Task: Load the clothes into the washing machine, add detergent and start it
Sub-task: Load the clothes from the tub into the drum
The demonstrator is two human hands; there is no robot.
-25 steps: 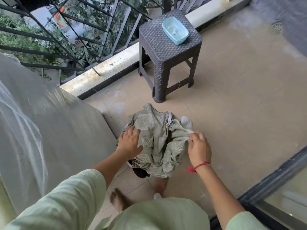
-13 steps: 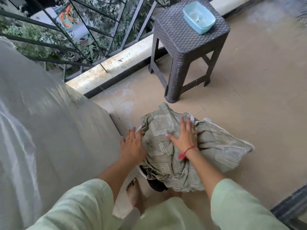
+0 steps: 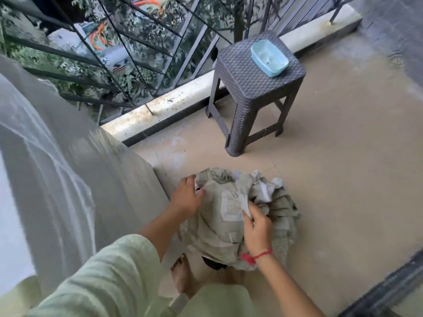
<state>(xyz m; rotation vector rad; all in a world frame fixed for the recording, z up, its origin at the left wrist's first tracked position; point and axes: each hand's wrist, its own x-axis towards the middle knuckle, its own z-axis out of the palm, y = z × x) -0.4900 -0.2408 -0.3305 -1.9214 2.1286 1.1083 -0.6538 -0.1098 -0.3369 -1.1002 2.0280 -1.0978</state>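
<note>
Head view: clothes [image 3: 217,225] lie between right hand [image 3: 256,227], pinching them, and left hand [image 3: 186,197], seemingly relaxed.

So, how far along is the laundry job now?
Nothing looks done yet. The clothes are a bundle down by the feet, outside what seems the machine, covered in grey. In hand: the left hand touches the bundle, the right hand pinches its cloth. Left: uncovering, loading, detergent, start.

We see the clothes [image 3: 219,225] as one crumpled grey-green bundle with pale square prints, low at six o'clock. The right grip [image 3: 257,227] pinches a top fold; the left grip [image 3: 186,199] presses its nine o'clock side.
</note>
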